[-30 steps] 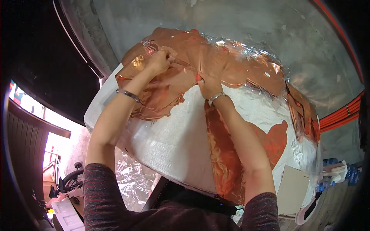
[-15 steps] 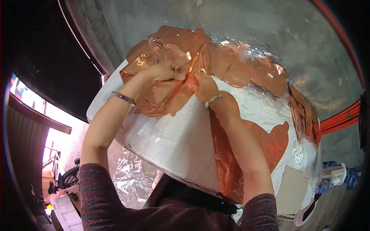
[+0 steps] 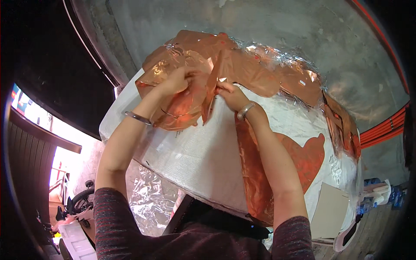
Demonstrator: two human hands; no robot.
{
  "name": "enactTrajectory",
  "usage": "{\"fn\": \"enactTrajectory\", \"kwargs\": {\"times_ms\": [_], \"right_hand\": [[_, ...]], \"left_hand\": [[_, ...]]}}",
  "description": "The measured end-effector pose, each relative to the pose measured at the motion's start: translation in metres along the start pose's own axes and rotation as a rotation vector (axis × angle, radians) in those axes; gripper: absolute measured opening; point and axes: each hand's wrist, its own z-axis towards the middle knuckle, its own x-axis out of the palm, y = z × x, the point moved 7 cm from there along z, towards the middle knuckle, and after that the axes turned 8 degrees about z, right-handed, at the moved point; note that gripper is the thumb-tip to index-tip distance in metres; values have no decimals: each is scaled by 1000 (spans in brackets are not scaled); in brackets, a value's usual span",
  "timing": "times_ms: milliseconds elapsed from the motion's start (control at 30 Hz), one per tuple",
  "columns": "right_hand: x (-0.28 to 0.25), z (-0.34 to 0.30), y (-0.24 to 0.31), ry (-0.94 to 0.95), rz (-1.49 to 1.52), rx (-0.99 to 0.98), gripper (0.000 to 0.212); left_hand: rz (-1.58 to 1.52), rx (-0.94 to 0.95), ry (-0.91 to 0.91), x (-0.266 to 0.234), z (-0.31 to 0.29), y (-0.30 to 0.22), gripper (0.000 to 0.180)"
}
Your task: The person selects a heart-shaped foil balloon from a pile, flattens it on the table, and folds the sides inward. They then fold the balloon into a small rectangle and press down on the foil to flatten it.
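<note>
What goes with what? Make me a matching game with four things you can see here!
Things:
1. Right hand
2. Bundle of tubes
3. Wheel
4. Flat sheet

Where or how:
A. Black, low on the picture's left side
B. Beige, at the picture's lower right
C. Pinching copper-coloured foil
D. Orange, along the wall at far right

Pairs: 1-C, 2-D, 3-A, 4-B

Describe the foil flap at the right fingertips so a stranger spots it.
Find the large white surface, then the copper-coloured foil along its far side. At the right hand, one narrow flap stands up; the foil around it lies flatter.
</note>
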Motion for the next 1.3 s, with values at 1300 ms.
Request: {"fn": "enactTrajectory", "kwargs": {"times_ms": [1300], "right_hand": [[3, -3, 6, 49, -180, -82, 34]], "left_hand": [[599, 251, -348, -32, 21, -27, 20]]}}
